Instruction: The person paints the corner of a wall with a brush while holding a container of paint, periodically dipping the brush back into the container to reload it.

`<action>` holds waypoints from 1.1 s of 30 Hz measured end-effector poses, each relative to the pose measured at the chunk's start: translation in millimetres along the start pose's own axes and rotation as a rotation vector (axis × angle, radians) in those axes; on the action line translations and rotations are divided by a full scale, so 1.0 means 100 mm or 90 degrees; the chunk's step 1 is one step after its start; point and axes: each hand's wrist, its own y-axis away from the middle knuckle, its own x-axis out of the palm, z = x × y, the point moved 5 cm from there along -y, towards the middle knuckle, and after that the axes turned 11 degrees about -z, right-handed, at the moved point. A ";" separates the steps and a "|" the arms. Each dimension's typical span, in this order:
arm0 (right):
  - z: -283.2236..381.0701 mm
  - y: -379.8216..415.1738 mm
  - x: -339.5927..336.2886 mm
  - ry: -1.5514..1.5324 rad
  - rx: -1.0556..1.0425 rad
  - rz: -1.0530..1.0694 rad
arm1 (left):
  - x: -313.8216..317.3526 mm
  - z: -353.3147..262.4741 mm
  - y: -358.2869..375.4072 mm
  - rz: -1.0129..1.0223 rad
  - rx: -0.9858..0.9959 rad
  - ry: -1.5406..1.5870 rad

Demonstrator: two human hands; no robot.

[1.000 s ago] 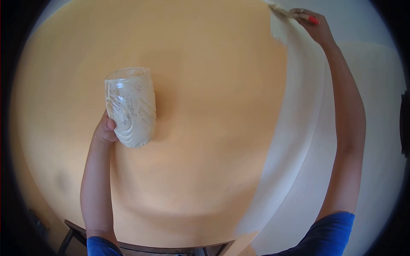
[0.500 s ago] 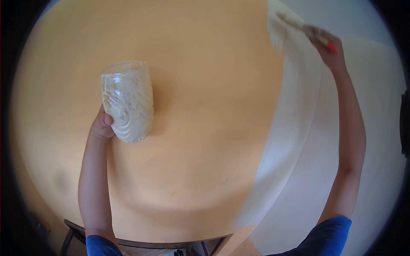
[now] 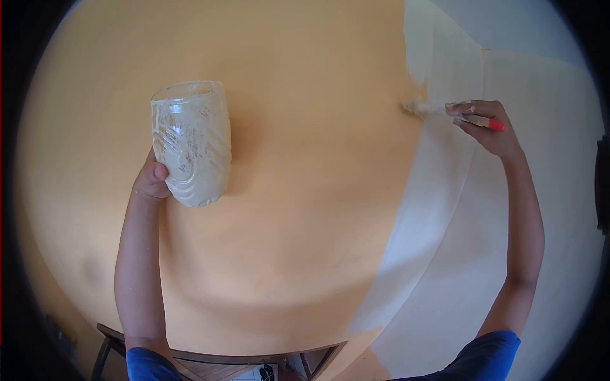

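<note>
Single head-worn view, fisheye with dark corners, facing straight at a wall (image 3: 305,190) from close range, within arm's reach. Both arms enter from the bottom edge, left hand (image 3: 151,181) mid-left of frame, right hand (image 3: 489,130) upper right. No second view to overlap.

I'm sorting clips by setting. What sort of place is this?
Probably a room indoors being repainted: an orange wall partly covered in pale paint, a brush in the right hand, a paint-smeared jar in the left hand.
</note>
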 end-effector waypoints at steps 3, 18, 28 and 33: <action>0.05 -0.24 -0.12 0.028 0.060 0.121 | -0.02 -0.01 0.00 -0.002 -0.011 0.005; 0.09 -1.54 -0.69 0.059 0.016 -0.249 | -0.02 -0.05 -0.05 -0.004 0.000 -0.014; 0.28 0.23 0.21 0.041 -0.092 0.001 | 0.01 -0.11 -0.01 0.028 0.027 0.012; 0.04 0.05 0.00 -0.092 0.052 0.031 | 0.00 -0.13 0.03 -0.021 0.031 -0.029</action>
